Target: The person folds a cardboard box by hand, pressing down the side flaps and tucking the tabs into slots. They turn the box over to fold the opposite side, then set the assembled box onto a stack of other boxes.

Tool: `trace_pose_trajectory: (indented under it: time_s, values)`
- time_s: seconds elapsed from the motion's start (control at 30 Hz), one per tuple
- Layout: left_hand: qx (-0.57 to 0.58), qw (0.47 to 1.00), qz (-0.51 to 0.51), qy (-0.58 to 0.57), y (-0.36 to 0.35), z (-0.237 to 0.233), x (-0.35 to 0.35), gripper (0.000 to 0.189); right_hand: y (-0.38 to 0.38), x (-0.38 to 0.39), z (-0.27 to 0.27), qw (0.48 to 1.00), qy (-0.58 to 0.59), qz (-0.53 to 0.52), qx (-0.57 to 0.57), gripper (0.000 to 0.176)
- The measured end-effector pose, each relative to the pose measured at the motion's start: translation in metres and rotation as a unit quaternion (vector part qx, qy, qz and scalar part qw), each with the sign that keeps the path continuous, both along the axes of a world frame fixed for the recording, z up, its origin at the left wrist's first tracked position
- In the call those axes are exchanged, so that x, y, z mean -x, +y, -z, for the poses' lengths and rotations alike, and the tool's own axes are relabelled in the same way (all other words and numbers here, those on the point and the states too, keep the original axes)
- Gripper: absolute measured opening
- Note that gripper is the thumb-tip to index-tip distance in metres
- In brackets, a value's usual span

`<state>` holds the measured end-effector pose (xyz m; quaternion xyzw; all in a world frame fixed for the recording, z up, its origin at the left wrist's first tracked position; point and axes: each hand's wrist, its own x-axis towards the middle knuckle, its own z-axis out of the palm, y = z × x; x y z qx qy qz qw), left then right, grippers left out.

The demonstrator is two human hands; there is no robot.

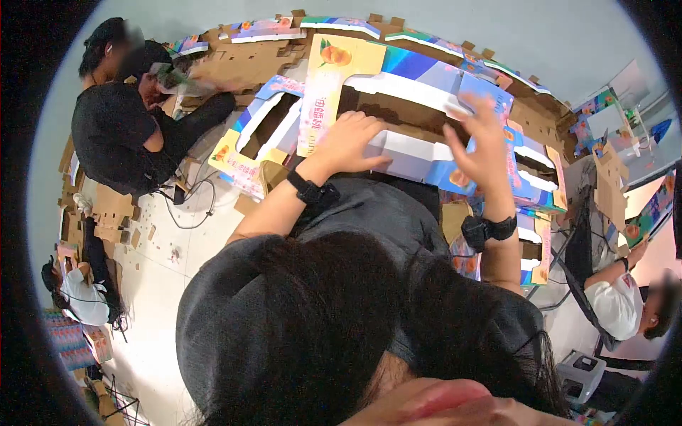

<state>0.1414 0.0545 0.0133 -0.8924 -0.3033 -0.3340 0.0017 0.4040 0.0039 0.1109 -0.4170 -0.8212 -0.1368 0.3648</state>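
Note:
A printed fruit carton (323, 92) lies in front of me, with a yellow end panel showing peaches, blue and white sides and a long opening in its top. My left hand (348, 144) rests at the near left of this carton, fingers stretched out and thumb apart. Over the right end of the carton, my right hand (477, 145) is raised with its fingers spread and slightly blurred, holding nothing. A second carton (245, 160) of the same print sits just left of my left hand. Another carton (538, 174) stands to the right of my right hand.
More cartons and flat brown cardboard (245, 67) line the back. A person in black (117, 135) sits at the left; a person in white (618, 305) works at the far right. Cables (202, 213) and cardboard scraps lie on the floor. A grey stool (581, 376) stands lower right.

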Motion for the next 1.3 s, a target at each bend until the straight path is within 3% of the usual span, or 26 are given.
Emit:
trace_pose_trajectory:
  time_s: [0.07,0.17,0.27,0.3,0.4,0.57,0.67,0.7,0.8,0.87,0.9,0.93,1.03,1.17,1.3]
  values:
    - [0.004,1.0,0.008,0.01,-0.005,0.0,0.003,0.06,0.009,-0.007,-0.024,0.994,0.006,0.027,-0.102,0.034]
    - [0.059,0.997,0.033,0.024,-0.026,-0.007,0.008,0.065,0.028,-0.008,-0.044,0.985,0.037,0.084,-0.148,0.04]
    - [0.065,0.996,0.055,0.023,-0.041,-0.005,0.016,0.075,0.042,0.0,-0.051,0.986,0.004,0.112,-0.12,0.047]
    - [0.055,0.997,0.057,0.014,-0.047,-0.008,0.018,0.077,0.043,-0.002,-0.05,0.998,0.012,0.064,-0.026,0.056]
    - [0.108,0.991,0.07,0.035,-0.049,-0.013,0.025,0.086,0.041,-0.006,-0.045,0.98,-0.018,0.098,0.172,0.061]
    - [0.201,0.971,0.13,0.019,-0.052,-0.03,0.029,0.086,0.016,-0.006,-0.04,0.985,-0.028,0.134,0.107,0.063]
    - [0.159,0.977,0.121,0.077,-0.069,-0.054,0.036,0.081,0.0,-0.007,-0.035,0.987,-0.016,0.146,0.06,0.061]
    - [0.199,0.965,0.15,0.079,-0.076,-0.079,0.036,0.066,-0.005,-0.007,-0.032,0.988,-0.013,0.149,0.044,0.06]
    - [0.129,0.935,0.329,-0.034,-0.086,-0.126,0.033,0.051,-0.019,0.0,-0.033,0.987,-0.034,0.155,-0.011,0.059]
    - [0.068,0.918,0.377,-0.098,-0.092,-0.155,0.036,0.04,-0.035,0.013,-0.042,0.986,-0.039,0.164,0.01,0.056]
    - [0.027,0.936,0.341,-0.088,-0.09,-0.166,0.039,0.039,-0.041,0.017,-0.044,0.984,-0.043,0.17,0.019,0.055]
    - [0.004,0.952,0.3,-0.067,-0.083,-0.171,0.043,0.053,-0.044,0.018,-0.044,0.986,-0.04,0.162,0.005,0.057]
    - [-0.09,0.993,0.034,0.067,-0.075,-0.184,0.044,0.075,-0.053,0.017,-0.04,0.987,-0.032,0.155,-0.017,0.064]
    - [-0.068,0.996,-0.031,0.059,-0.035,-0.15,0.041,0.091,-0.063,0.012,-0.034,0.987,-0.033,0.159,-0.01,0.065]
    - [-0.082,0.994,-0.05,0.06,-0.04,-0.145,0.041,0.093,-0.063,0.01,-0.033,0.987,-0.04,0.155,-0.014,0.066]
